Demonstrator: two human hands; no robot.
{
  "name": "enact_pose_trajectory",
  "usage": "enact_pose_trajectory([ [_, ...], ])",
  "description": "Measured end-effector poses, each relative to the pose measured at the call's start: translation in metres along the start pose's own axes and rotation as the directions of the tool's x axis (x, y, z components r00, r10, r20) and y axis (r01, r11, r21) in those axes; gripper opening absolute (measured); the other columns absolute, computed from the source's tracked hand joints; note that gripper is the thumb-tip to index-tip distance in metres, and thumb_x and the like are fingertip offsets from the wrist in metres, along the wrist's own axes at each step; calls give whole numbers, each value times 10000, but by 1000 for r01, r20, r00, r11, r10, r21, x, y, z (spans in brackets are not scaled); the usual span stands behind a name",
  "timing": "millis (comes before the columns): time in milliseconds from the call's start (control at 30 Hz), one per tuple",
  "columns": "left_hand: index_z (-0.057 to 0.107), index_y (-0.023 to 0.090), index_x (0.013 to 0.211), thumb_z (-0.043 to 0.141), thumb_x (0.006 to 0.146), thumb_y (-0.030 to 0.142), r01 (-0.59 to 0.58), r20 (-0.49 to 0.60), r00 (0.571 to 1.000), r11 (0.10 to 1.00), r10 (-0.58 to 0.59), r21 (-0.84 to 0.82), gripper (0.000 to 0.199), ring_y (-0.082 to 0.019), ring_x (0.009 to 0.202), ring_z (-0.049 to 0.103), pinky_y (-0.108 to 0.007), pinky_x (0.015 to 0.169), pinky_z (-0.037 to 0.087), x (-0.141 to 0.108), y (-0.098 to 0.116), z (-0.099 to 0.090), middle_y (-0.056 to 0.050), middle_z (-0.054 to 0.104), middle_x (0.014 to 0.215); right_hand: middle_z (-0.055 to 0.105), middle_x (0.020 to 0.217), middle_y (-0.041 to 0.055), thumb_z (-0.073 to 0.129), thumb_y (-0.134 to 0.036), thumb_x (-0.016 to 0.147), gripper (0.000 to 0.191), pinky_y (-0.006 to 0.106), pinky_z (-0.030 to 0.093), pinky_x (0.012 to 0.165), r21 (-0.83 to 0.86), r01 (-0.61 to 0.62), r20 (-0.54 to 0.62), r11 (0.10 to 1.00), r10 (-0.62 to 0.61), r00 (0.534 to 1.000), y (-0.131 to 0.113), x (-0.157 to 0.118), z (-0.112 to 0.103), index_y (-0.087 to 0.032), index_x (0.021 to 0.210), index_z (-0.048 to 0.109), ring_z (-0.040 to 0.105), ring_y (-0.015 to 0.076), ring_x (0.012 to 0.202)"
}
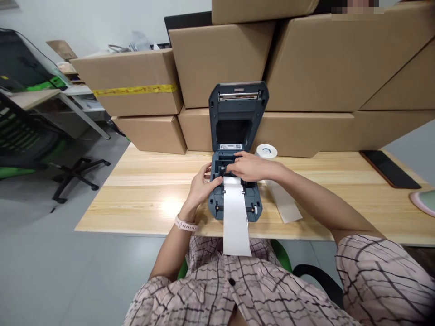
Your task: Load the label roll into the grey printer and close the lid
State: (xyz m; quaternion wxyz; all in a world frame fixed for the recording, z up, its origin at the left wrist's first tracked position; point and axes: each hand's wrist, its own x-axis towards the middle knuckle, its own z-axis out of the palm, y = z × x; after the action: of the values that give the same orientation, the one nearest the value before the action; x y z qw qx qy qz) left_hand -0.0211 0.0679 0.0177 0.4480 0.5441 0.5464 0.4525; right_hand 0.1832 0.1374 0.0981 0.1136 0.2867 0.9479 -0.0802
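A dark grey label printer [253, 199] stands on the wooden table with its lid raised. A white paper strip [235, 222] runs out of its body and hangs past the table's front edge. My left hand [203, 184] rests against the printer's left side, its thumb on the rim and fingers apart. Over the printer's inner bay lies my right hand [249, 166], fingers bent into the bay; whatever they touch in there is hidden. Behind my right wrist is a white label roll [266, 151], and a loose paper strip [284, 203] lies right of the printer.
Cardboard boxes [220, 63] are stacked along the table's back edge. A dark phone-like slab [389, 168] lies at the right end of the wooden table [136, 194], near a green and pink object [423, 201]. An office chair [30, 136] stands on the left.
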Motion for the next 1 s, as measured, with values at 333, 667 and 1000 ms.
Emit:
enact_pose_trajectory([
  [333,176,204,1673,756,772,245,56,115,993,971,-30,-234,1073,-207,1058,725,-340,907,565,4,-8,-9,-206,639,1445,773,1178,177,459,-234,992,411,407,494,829,96,-61,142,994,47,989,-2,8,-4,-204,1336,682,727,348,1068],
  [667,164,170,1678,771,782,260,49,123,992,959,-15,-281,1086,-248,1145,718,-353,939,566,3,-9,-9,-234,610,1477,759,1238,124,619,-231,950,489,316,527,886,441,85,167,893,-175,970,10,11,-8,-152,1430,557,723,216,1054],
  [1000,229,199,1670,781,808,240,67,95,995,957,-42,-282,1024,-270,1237,682,-435,1097,500,3,-16,-9,-213,630,1459,668,772,10,706,-585,854,292,375,527,694,616,738,-732,275,-146,666,85,-146,26,-412,1084,755,630,195,711],
])
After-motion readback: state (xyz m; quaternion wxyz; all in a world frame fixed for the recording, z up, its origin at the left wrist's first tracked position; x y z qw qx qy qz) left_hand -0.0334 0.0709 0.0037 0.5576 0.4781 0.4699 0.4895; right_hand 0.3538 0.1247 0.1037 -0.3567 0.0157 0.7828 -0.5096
